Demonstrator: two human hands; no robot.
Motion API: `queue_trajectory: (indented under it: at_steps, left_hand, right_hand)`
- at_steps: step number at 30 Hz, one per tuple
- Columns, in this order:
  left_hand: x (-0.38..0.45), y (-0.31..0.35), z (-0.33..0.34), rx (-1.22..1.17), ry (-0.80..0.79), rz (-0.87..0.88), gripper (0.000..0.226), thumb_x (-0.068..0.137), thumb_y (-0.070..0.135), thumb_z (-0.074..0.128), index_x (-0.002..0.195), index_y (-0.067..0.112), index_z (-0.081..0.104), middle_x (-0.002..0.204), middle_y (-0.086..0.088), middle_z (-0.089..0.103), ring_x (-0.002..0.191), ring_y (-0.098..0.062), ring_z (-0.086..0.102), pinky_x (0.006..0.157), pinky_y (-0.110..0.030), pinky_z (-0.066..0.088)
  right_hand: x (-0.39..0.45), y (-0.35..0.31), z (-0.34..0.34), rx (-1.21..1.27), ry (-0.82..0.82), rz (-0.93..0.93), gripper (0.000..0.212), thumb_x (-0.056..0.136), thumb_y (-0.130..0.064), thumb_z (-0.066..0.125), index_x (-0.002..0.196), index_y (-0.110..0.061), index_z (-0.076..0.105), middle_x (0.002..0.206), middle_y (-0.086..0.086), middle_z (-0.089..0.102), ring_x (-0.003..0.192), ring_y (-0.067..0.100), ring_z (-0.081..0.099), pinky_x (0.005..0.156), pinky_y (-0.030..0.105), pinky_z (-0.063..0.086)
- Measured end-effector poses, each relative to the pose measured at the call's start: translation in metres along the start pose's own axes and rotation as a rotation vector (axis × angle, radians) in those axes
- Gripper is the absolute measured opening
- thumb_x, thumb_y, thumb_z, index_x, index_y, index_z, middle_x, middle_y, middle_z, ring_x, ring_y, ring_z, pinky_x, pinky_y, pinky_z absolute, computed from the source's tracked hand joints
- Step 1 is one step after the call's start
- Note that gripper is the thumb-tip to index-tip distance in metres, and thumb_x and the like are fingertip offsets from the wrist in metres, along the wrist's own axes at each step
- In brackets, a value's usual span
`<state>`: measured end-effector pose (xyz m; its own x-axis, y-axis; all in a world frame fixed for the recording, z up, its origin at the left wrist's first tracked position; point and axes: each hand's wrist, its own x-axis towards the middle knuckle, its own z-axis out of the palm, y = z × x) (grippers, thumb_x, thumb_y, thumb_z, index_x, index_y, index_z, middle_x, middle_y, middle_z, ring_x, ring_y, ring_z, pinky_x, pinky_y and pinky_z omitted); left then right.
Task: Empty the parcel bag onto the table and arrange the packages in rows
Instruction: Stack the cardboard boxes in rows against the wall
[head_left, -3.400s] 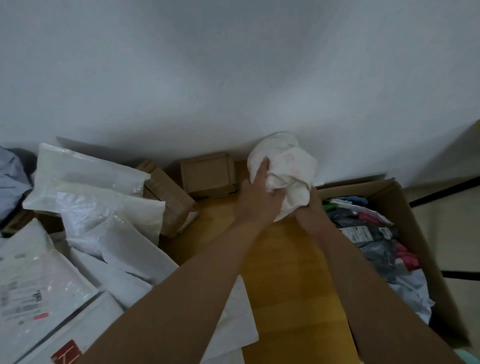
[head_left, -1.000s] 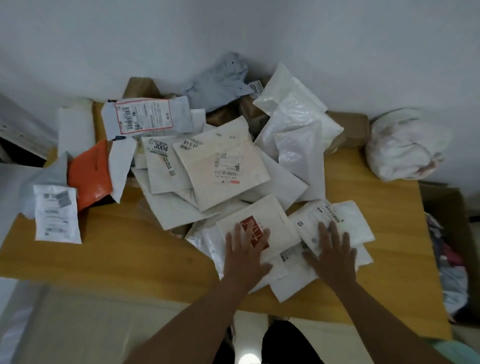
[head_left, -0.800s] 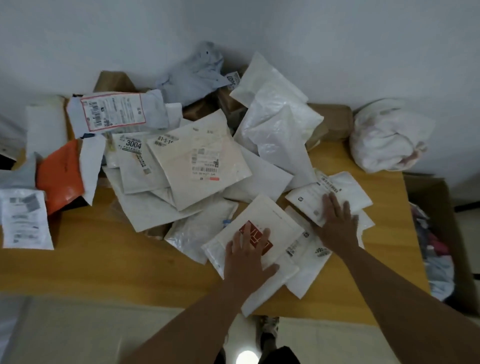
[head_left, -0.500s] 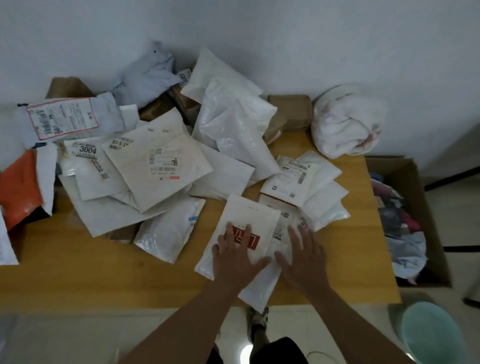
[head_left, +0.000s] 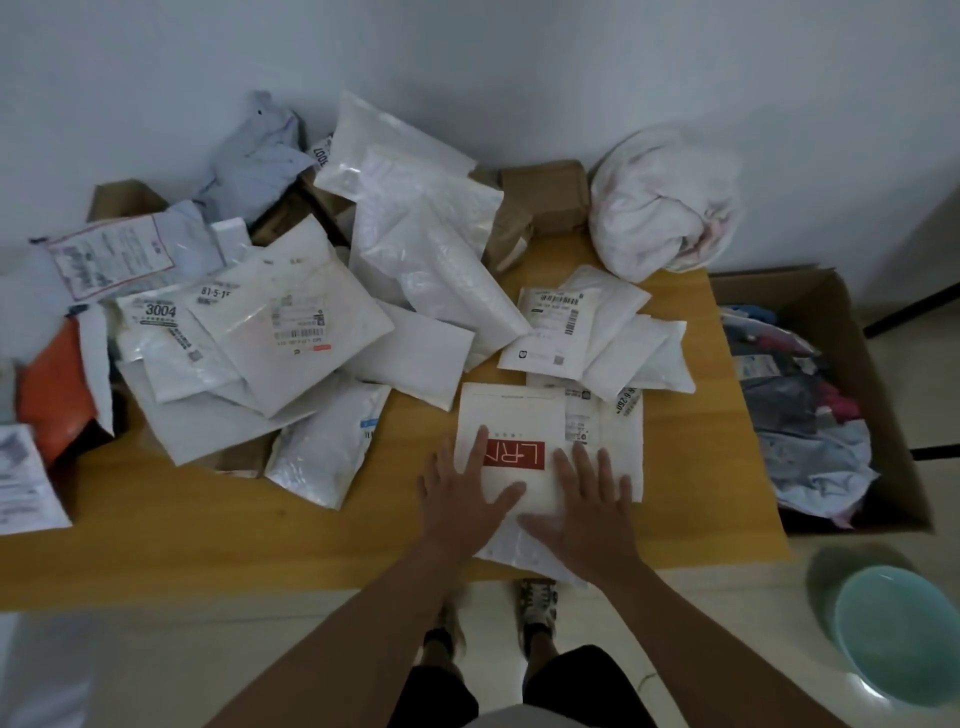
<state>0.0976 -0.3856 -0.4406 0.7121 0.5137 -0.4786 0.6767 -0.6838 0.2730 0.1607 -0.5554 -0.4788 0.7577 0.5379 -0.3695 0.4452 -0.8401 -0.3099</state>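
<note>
Packages in white plastic mailers lie scattered over the yellow wooden table (head_left: 156, 530). Nearest the person, a flat white package with a red printed block (head_left: 511, 441) lies at the table's front edge, on top of other white mailers. The left hand (head_left: 460, 496) rests flat on its left part, fingers straight and spread, one fingertip on the red block. The right hand (head_left: 589, 506) lies flat just beside it, fingers spread, on the same package and the mailer under it. Neither hand grips anything.

Behind these, a small cluster of white labelled mailers (head_left: 587, 332) lies overlapped, barcodes showing. A large heap of white poly bags (head_left: 291, 332) covers the table's left and middle part, piled loosely and overlapping. A crumpled white parcel bag (head_left: 660, 208) sits bunched at the back right corner against the white wall. Small brown cardboard boxes (head_left: 545, 195) stand just left of it. An orange mailer (head_left: 54, 389) lies at the far left.

Beside the table on the right, an open cardboard box of mixed clothing (head_left: 810, 405) stands on the floor, with a pale green round basin (head_left: 898, 631) near it.
</note>
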Motion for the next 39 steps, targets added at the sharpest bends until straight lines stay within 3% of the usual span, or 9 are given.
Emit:
queue_trajectory:
  at_steps: [6,11,15,21,25,29,33,36,39]
  left_hand:
    - [0.005,-0.004,0.003,-0.211,-0.134,-0.043,0.086,0.087,0.058,0.058,0.154,0.038,0.007,0.159,-0.015,0.003,0.144,-0.036,0.011,0.117,-0.050,0.017]
    - [0.002,-0.024,0.000,-0.263,-0.085,-0.117,0.080,0.090,0.047,0.060,0.154,0.032,0.014,0.153,-0.015,0.013,0.142,-0.033,0.016,0.116,-0.047,0.020]
    - [-0.003,-0.043,0.002,-0.272,-0.089,-0.152,0.078,0.092,0.047,0.057,0.154,0.032,0.011,0.156,-0.015,0.009,0.144,-0.035,0.012,0.117,-0.050,0.019]
    - [-0.011,-0.050,0.007,-0.144,-0.037,-0.190,0.075,0.090,0.055,0.052,0.152,0.033,0.017,0.157,-0.010,0.008,0.143,-0.032,0.013,0.116,-0.047,0.019]
    - [-0.015,-0.054,-0.001,-0.180,0.099,-0.245,0.069,0.089,0.044,0.057,0.149,0.024,0.029,0.156,-0.010,0.017,0.142,-0.031,0.017,0.116,-0.046,0.018]
    - [-0.013,-0.091,-0.025,-0.185,0.270,-0.367,0.077,0.086,0.034,0.063,0.151,0.019,0.024,0.158,-0.013,0.015,0.145,-0.033,0.015,0.118,-0.047,0.019]
    - [0.000,-0.145,-0.039,-0.139,0.126,-0.391,0.080,0.090,0.044,0.052,0.153,0.037,0.003,0.163,0.000,-0.006,0.149,-0.029,-0.002,0.120,-0.048,0.011]
    - [-0.003,-0.155,-0.038,-0.084,0.092,-0.322,0.081,0.088,0.051,0.051,0.153,0.039,0.003,0.161,0.001,0.005,0.146,-0.031,0.010,0.117,-0.047,0.015]
    - [-0.016,-0.161,-0.035,0.065,0.069,-0.226,0.077,0.087,0.059,0.047,0.152,0.038,0.011,0.158,-0.001,0.014,0.140,-0.029,0.022,0.113,-0.044,0.022]
  right_hand:
    - [0.000,0.028,0.002,-0.099,-0.092,-0.058,0.112,0.070,-0.091,0.034,0.152,-0.015,0.027,0.160,0.008,0.023,0.146,0.035,0.021,0.109,0.063,0.029]
    - [-0.002,0.048,-0.010,-0.094,-0.129,-0.014,0.109,0.070,-0.089,0.040,0.156,-0.030,0.009,0.163,0.006,-0.014,0.148,0.035,-0.015,0.118,0.052,-0.001]
    - [-0.006,0.059,-0.019,0.028,-0.122,0.067,0.098,0.081,-0.067,0.061,0.156,-0.034,0.008,0.160,0.010,-0.024,0.147,0.033,-0.022,0.120,0.051,-0.002]
    - [-0.014,0.055,-0.015,0.092,0.068,0.060,0.088,0.076,-0.057,0.046,0.152,-0.025,0.015,0.162,0.020,0.005,0.148,0.044,0.006,0.114,0.065,0.019]
    - [-0.005,-0.001,-0.021,0.101,0.218,-0.030,0.083,0.075,-0.050,0.047,0.147,-0.014,0.030,0.158,0.019,0.022,0.148,0.040,0.013,0.114,0.060,0.016]
    - [0.012,-0.081,-0.008,0.001,0.162,-0.276,0.073,0.076,-0.048,0.051,0.140,-0.014,0.042,0.154,0.017,0.032,0.145,0.039,0.019,0.109,0.064,0.027]
    - [0.047,-0.157,-0.006,-0.083,0.080,-0.388,0.075,0.067,-0.040,0.067,0.137,-0.019,0.050,0.153,0.013,0.037,0.144,0.038,0.028,0.104,0.067,0.035]
    - [0.093,-0.192,-0.017,-0.121,0.093,-0.351,0.070,0.089,-0.041,0.046,0.153,-0.022,0.025,0.163,0.011,0.012,0.150,0.037,0.008,0.111,0.067,0.021]
    - [0.128,-0.210,-0.022,-0.154,-0.117,-0.229,0.081,0.095,-0.061,0.035,0.156,-0.028,-0.007,0.163,0.004,-0.018,0.148,0.037,-0.017,0.115,0.063,-0.002]
